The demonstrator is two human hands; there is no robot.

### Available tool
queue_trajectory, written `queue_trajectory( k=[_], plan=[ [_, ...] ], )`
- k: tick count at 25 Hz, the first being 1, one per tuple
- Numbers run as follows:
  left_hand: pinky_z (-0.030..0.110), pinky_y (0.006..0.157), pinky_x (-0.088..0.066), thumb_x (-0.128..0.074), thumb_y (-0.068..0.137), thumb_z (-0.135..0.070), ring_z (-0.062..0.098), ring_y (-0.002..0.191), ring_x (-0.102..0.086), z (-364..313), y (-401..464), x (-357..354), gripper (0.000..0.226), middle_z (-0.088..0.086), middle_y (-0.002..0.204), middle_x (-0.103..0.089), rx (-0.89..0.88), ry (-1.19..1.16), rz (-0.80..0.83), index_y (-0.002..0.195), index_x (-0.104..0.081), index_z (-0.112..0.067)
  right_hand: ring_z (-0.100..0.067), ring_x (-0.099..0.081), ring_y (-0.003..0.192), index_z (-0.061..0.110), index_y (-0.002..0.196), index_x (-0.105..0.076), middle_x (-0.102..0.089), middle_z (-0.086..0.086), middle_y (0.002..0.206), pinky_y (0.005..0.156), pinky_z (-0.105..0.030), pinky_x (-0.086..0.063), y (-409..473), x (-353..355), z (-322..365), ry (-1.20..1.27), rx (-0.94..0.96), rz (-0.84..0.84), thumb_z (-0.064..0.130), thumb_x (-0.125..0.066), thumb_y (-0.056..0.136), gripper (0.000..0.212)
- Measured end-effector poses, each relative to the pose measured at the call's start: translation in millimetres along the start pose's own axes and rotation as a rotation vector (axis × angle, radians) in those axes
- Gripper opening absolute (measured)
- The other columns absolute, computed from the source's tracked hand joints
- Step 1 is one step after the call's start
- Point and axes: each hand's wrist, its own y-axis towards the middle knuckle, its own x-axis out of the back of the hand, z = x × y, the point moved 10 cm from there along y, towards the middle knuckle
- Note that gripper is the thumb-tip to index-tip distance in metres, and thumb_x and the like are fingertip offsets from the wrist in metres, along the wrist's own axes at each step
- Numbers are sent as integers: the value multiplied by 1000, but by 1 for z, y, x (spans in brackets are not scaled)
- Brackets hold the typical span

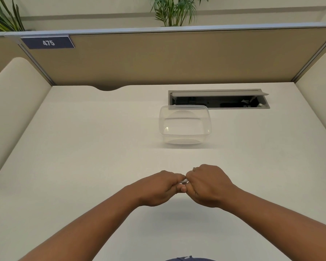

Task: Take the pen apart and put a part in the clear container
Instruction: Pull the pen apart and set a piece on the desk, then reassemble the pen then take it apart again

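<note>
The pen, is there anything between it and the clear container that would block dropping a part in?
Nothing visible. Both hands, left hand and right hand, grip the pen above bare desk. The clear container sits straight ahead, lidless, apparently empty, with open desk between.

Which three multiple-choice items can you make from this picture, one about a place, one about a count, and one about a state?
1. Where does the clear container stand?
A. on the desk, beyond the hands
B. in the left hand
C. on top of the partition

2. How many hands grip the pen?
A. none
B. one
C. two

3. What is in the clear container?
A. a pen part
B. nothing visible
C. water

Answers:
1 A: it rests on the desk, just in front of the open cable tray.
2 C: the left hand and the right hand close around it from both sides.
3 B: its clear walls show only the desk underneath.
</note>
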Motion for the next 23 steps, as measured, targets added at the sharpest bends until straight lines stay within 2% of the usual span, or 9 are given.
queue_trajectory(
  k=[3, 5, 6, 9, 11, 15, 18, 21, 23],
  plan=[
    [48, 78, -53, -38, 107, -42, 20, 80, -57, 4, 1, -3, 26, -2, 91, -67, 16, 36, 1, 105, -58, -25, -27, -50, 65, 16, 70, -52, -62, -5, 72, 53, -34, -27, -1, -3, 0, -26, -6, 3, 45, -28, 86, 41],
    [40, 77, -54, -41, 106, -43, 6, 74, -56, 8, 1, -7, 24, -13, 91, -67, 27, 56, 16, 114, -60, -29, -27, -45, 65, 18, 70, -46, -64, -6, 74, 54, -34, -26, -4, -7, 4, -20, 12, 15, 45, -29, 85, 36],
    [37, 73, -51, -43, 106, -43, 3, 68, -53, 9, 1, -9, 23, -15, 86, -65, 31, 55, 19, 111, -60, -30, -27, -43, 66, 20, 70, -43, -64, -6, 74, 54, -34, -26, -5, -10, 6, -14, 23, 23, 45, -29, 86, 33],
    [36, 62, -41, -42, 105, -50, 9, 60, -43, 12, 1, -3, 31, -8, 66, -51, 45, 48, -7, 89, -52, -25, -26, -43, 66, 19, 70, -42, -53, -2, 69, 56, -34, -27, -3, -10, 5, 5, 15, 27, 43, -29, 87, 32],
    [33, 60, -38, -39, 104, -54, 10, 60, -42, 13, 1, 0, 35, -8, 65, -49, 45, 40, -26, 87, -49, -25, -26, -45, 66, 19, 72, -42, -46, 1, 69, 56, -34, -30, -1, -8, 1, 38, 7, 22, 41, -27, 86, 30],
    [29, 58, -36, -33, 104, -57, 9, 60, -43, 12, 2, 1, 29, -8, 66, -49, 27, 5, -68, 85, -45, -39, -23, -48, 65, 20, 76, -42, -50, 2, 70, 58, -38, -39, -1, -8, -5, 147, -20, 39, 36, -32, 88, 22],
    [29, 59, -38, -33, 106, -53, 9, 59, -42, 12, 2, 7, 26, -9, 68, -52, 20, -86, -172, 96, -52, -37, -17, -44, 61, 23, 72, -40, -52, 4, 67, 54, -35, -36, -1, -8, -12, 343, -119, 44, 29, -41, 85, 14],
    [21, 55, -40, -34, 106, -52, 6, 57, -44, 9, 1, 15, 20, -12, 74, -60, 26, -256, -283, 104, -51, -43, -9, -53, 65, 26, 81, -55, -65, 10, 80, 58, -26, -42, -5, -17, -20, 652, -260, 81, 32, -51, 81, 7],
    [20, 54, -44, -35, 107, -47, 10, 55, -49, 6, 2, 17, 15, -9, 85, -67, 25, -382, -339, 111, -49, -42, -5, -56, 67, 32, 86, -60, -67, 18, 85, 63, -23, -46, -9, -26, -15, 894, -303, 128, 34, -57, 77, 10]
  ],
)
